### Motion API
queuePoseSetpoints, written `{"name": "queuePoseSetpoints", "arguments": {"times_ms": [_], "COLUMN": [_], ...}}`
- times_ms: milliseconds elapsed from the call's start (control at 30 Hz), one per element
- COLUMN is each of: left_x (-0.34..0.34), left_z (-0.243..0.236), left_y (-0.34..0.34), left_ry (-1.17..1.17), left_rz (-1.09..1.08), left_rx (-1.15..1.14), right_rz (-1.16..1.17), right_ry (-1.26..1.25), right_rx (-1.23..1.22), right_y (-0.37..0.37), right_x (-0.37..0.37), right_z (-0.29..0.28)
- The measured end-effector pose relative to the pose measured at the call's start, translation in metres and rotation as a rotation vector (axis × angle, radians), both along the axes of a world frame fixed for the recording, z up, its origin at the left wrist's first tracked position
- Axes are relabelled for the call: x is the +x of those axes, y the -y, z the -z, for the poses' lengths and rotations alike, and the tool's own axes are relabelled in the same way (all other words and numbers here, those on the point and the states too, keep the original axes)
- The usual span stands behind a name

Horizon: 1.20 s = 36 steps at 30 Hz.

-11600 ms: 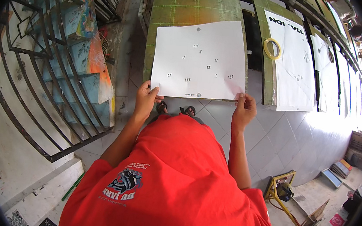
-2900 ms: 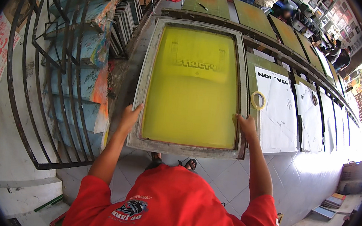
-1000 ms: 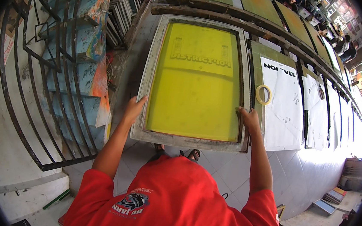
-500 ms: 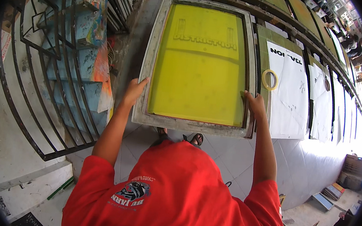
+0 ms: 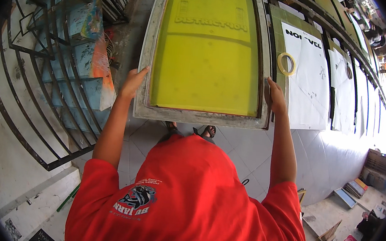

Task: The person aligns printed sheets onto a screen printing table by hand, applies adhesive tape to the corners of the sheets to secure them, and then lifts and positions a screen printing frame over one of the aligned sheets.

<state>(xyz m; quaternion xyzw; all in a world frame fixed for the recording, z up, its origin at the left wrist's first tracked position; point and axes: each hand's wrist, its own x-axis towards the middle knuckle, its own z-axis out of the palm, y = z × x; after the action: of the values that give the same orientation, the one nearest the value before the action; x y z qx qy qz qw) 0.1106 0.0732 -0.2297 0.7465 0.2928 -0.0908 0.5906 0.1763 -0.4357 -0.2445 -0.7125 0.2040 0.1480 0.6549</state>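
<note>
A large screen-printing frame (image 5: 202, 117) lies in front of me, its pale, worn border around a yellow-green mesh with faint lettering near the far end. On the frame's left side, my left hand (image 5: 133, 83) is closed, the thumb over the rim and the fingers mostly hidden beneath. My right hand (image 5: 275, 95) grips the opposite side the same way. Just right of the frame, a roll of masking tape (image 5: 286, 64) lies at the edge of a white printed sheet (image 5: 304, 93).
To the left stands a black metal railing (image 5: 56, 166) beside blue, paint-stained steps (image 5: 74, 57). A long table with dark rails and more white sheets (image 5: 342, 87) runs away to the right. Grey floor tiles (image 5: 245, 157) lie below, with stacked items (image 5: 356, 187) at the lower right.
The frame and both hands sit higher and slightly further left in the picture. Surroundings have shifted as well, so my head has moved. Both hands keep their hold on the frame's sides.
</note>
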Motion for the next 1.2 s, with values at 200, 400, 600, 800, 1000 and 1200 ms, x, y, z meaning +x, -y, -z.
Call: {"name": "queuePoseSetpoints", "arguments": {"times_ms": [200,400,600,800,1000,1200], "left_x": [0.002,-0.001,0.001,-0.002,-0.004,-0.004], "left_z": [-0.005,-0.003,0.009,-0.003,-0.006,-0.004], "left_y": [-0.001,0.001,-0.004,0.001,0.003,0.002], "left_ry": [-0.099,-0.048,-0.082,-0.081,-0.048,-0.056], "left_rz": [0.068,0.002,-0.001,0.011,0.017,0.008], "left_rx": [-0.065,0.002,0.021,-0.012,-0.046,-0.037], "right_rz": [0.015,0.047,-0.003,0.007,0.02,0.015], "right_ry": [-0.032,-0.02,-0.001,0.011,0.017,-0.002], "right_rx": [0.287,0.294,0.236,0.215,0.243,0.26], "right_y": [0.006,0.0,0.003,-0.001,0.0,-0.002], "right_x": [-0.01,-0.018,-0.021,-0.022,-0.023,-0.024], "right_z": [0.003,-0.009,-0.009,-0.011,-0.01,-0.014]}}
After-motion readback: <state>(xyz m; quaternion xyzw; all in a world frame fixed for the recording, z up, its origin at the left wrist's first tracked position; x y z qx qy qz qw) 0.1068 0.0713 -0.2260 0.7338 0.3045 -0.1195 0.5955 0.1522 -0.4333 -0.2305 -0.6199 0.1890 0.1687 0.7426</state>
